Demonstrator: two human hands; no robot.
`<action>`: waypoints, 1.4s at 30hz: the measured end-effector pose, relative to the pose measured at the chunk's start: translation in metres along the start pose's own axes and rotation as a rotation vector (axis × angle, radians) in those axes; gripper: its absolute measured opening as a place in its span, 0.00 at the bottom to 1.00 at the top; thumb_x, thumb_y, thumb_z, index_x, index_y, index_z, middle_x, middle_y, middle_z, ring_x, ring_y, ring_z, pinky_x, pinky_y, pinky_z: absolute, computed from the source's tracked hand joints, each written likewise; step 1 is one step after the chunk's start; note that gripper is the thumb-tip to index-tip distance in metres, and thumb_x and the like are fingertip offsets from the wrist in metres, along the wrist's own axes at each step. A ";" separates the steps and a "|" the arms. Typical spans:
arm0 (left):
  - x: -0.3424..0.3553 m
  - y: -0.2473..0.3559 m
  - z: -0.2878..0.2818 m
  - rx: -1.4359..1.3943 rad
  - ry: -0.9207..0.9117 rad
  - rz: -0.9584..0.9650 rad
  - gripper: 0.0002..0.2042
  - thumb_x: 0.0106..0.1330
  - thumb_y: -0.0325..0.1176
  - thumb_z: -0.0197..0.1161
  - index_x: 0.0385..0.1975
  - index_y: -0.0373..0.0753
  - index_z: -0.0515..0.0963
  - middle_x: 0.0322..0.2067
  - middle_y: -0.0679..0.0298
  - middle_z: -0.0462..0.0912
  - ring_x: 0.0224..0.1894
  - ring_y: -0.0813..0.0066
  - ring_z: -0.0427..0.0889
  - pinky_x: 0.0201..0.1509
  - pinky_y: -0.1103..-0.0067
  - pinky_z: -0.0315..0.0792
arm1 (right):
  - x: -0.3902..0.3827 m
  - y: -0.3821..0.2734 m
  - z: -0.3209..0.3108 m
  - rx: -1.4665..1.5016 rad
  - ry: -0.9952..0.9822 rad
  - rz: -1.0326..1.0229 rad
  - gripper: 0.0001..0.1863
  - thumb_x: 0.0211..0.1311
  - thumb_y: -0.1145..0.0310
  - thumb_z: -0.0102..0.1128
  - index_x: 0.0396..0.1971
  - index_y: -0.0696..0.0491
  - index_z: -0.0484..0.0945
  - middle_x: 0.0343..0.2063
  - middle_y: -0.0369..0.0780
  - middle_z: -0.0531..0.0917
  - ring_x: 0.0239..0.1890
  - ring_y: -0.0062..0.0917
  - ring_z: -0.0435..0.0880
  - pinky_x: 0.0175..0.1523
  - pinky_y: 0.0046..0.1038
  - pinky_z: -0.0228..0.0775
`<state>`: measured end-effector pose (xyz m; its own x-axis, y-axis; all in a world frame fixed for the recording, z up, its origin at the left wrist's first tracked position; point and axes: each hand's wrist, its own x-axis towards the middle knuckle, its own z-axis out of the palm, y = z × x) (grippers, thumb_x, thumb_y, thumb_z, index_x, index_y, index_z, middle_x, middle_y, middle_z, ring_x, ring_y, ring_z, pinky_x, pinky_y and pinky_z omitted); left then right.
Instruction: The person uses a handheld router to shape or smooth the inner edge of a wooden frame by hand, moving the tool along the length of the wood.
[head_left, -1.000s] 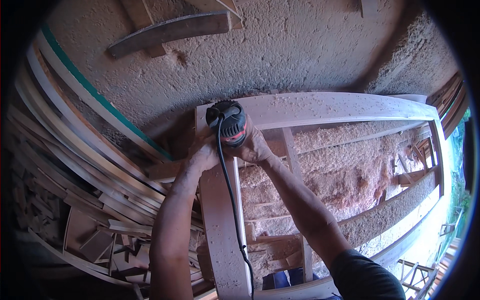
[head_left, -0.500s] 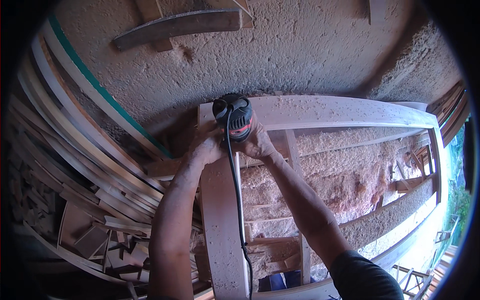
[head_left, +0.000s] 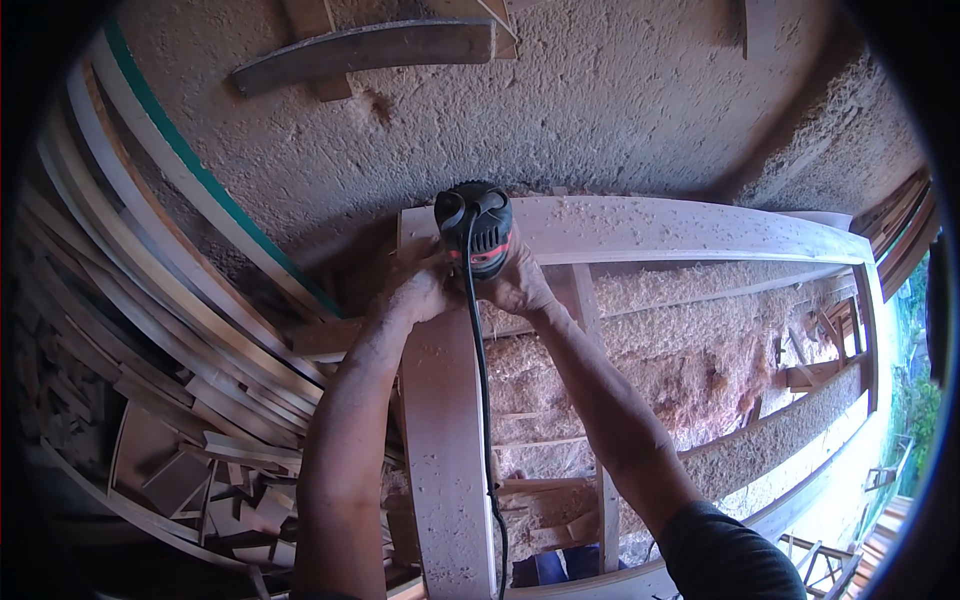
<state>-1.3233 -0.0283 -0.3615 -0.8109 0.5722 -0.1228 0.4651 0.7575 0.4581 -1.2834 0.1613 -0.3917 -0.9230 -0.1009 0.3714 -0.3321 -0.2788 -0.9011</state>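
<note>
A black and red corded power tool, by its shape a router (head_left: 474, 228), stands over the far left corner of a pale wooden frame (head_left: 440, 440). My left hand (head_left: 418, 288) wraps its near left side, and my right hand (head_left: 515, 280) grips it from the right. Both hands are closed round the tool's lower body; some fingers are hidden behind it. From its top a black cord (head_left: 481, 390) runs back toward me along the frame's left board. The router's base and bit are out of sight. Crumbs of wood dot the frame's boards.
Long curved wooden strips (head_left: 190, 290) lean at the left, one with a green edge (head_left: 215, 185). Below them lies a heap of offcuts (head_left: 190, 480). Shavings (head_left: 660, 370) fill the space under the frame. Beyond is a rough wall (head_left: 600, 110) with a curved board (head_left: 370, 55).
The router has shifted slightly right with both hands still on it, and the cord has swung a little right. The whole view has moved slightly too.
</note>
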 end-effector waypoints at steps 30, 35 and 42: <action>-0.047 -0.059 0.095 -0.548 -0.019 0.106 0.41 0.58 0.45 0.79 0.72 0.51 0.67 0.71 0.61 0.71 0.74 0.62 0.68 0.79 0.63 0.62 | -0.069 -0.015 0.032 -0.239 0.071 -0.043 0.46 0.44 0.58 0.88 0.62 0.54 0.70 0.56 0.40 0.80 0.58 0.29 0.81 0.65 0.30 0.72; -0.078 -0.016 0.085 0.083 0.205 0.240 0.30 0.62 0.48 0.74 0.66 0.56 0.75 0.63 0.68 0.80 0.72 0.58 0.70 0.77 0.51 0.61 | -0.087 -0.052 0.038 -0.330 0.028 0.006 0.48 0.43 0.57 0.88 0.65 0.54 0.70 0.56 0.40 0.80 0.59 0.29 0.79 0.66 0.29 0.69; -0.065 -0.032 0.090 -1.238 -0.117 -0.131 0.49 0.59 0.43 0.79 0.79 0.46 0.57 0.77 0.59 0.61 0.80 0.65 0.58 0.84 0.67 0.54 | -0.084 -0.034 0.033 -0.503 0.013 -0.020 0.51 0.41 0.56 0.88 0.66 0.55 0.69 0.57 0.41 0.77 0.59 0.33 0.78 0.68 0.32 0.68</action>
<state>-1.2537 -0.0612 -0.4476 -0.7602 0.5870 -0.2785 -0.3140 0.0433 0.9484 -1.1880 0.1474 -0.3849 -0.9167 -0.0871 0.3900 -0.3996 0.2141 -0.8913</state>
